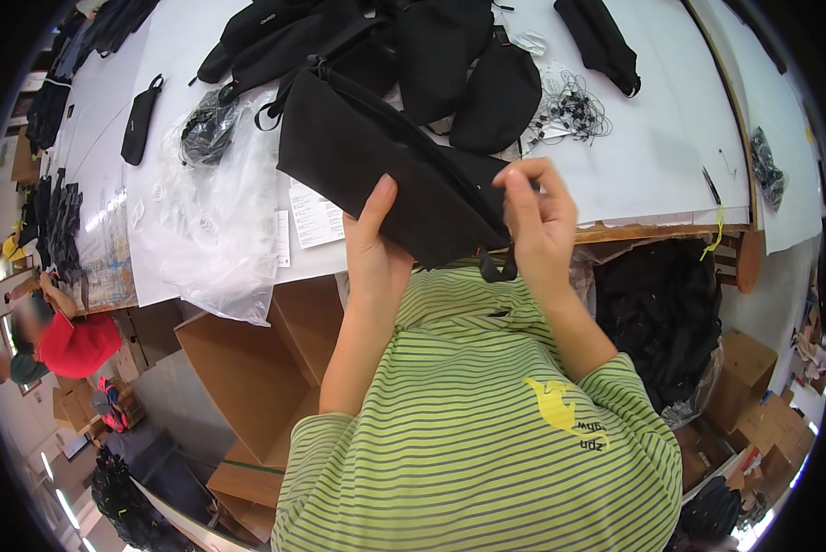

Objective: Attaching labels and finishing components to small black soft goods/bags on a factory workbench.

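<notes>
A long black fabric pouch is held up at a slant over the table's near edge, a dark gap running along its upper side. My left hand grips its lower edge, thumb on the front face and the other fingers behind. At the pouch's right end my right hand is closed, with thumb and forefinger pinched together at the black fabric. Whether a zipper pull is between those fingertips is too small to tell. A short black loop hangs from the pouch's lower corner.
More black pouches are heaped beyond my hands. Tangled black cords lie right of them, and clear plastic bags to the left. A dark slim tool is at far right. Below stand an open cardboard box and a bag of black items.
</notes>
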`<state>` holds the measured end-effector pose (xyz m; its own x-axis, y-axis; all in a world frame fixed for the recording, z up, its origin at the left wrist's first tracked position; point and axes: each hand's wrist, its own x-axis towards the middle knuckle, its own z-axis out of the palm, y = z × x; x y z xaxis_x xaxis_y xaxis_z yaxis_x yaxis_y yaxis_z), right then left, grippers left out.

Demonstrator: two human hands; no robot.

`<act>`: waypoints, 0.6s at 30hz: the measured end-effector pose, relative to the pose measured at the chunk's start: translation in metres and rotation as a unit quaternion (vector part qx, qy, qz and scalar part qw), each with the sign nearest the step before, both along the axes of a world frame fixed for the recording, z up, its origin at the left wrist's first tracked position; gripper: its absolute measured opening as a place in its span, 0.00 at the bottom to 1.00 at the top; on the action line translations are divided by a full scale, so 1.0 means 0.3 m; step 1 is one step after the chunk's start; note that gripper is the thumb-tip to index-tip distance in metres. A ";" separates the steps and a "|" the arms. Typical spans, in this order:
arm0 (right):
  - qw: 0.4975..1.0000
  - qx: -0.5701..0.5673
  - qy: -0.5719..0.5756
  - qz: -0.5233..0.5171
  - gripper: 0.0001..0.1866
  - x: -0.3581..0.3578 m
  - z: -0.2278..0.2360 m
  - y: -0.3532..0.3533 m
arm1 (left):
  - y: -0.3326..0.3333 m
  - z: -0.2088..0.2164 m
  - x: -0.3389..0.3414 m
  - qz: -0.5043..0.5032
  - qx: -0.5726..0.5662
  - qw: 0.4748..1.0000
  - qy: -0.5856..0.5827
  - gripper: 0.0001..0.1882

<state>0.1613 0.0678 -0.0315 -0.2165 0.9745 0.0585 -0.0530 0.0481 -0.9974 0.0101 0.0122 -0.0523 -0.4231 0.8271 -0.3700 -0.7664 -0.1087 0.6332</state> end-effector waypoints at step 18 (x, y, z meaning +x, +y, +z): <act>0.985 0.168 -0.029 0.025 0.06 0.014 0.006 0.132 | -0.039 0.087 0.017 -0.233 -0.112 0.960 0.107 0.25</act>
<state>0.1655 0.1074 -0.0298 -0.2757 0.8906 0.3617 -0.0064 0.3746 -0.9272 0.0152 0.0005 -0.0261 -0.1124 0.8553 -0.5057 -0.5480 0.3712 0.7496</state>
